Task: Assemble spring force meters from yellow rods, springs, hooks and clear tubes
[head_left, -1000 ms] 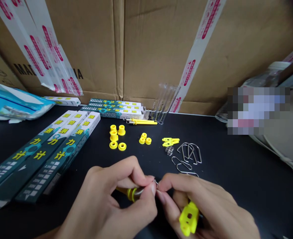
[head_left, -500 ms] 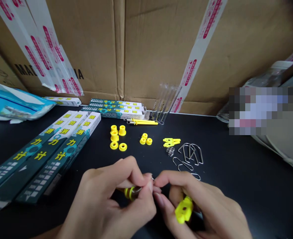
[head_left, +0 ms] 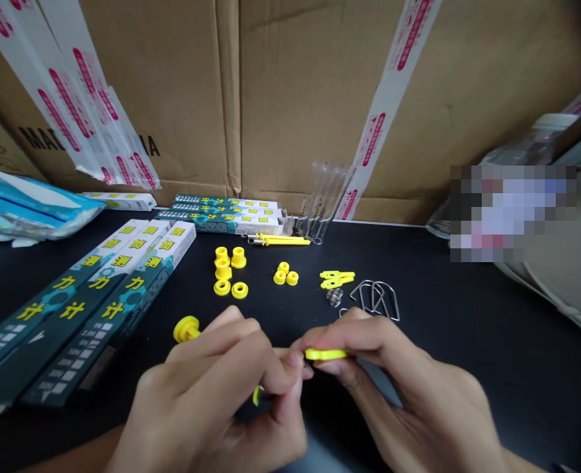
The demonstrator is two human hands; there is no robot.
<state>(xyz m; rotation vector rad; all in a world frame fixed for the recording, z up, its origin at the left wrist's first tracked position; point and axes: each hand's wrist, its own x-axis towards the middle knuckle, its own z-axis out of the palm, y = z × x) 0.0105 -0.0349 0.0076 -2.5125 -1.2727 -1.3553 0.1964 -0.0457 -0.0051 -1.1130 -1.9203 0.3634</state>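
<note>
- Yellow flat piece [head_left: 326, 354]: shifted since the earlier frame, from low against the palm up to the fingertips, just below centre of frame.
- Right hand [head_left: 403, 381]: pinching that piece, thumb beneath, forefinger above.
- Left hand [head_left: 211, 387]: thumb and forefinger tips pressed together, yellow-edged part [head_left: 257, 395] within the grasp, mostly covered; what the tips themselves pinch, I cannot tell.
- Risk, my judgement: so narrow a piece could twist or spring loose under uneven pressure.
- Second risk: fingers mask the meeting point, so I could miss poor alignment.
- Yellow flanged cap [head_left: 186, 328]: beyond the left knuckles; joined to the held part or not, I cannot tell.
- Wire hooks [head_left: 375, 295]: right of centre, partly hidden; a dropped piece could snag there.
- Coil springs [head_left: 334, 297]: beside the hooks.
- Clear tubes [head_left: 320, 203]: standing before cardboard [head_left: 295, 98], which blocks the back.
- Printed boxes [head_left: 98, 289]: left of frame, crowding that side.
</note>
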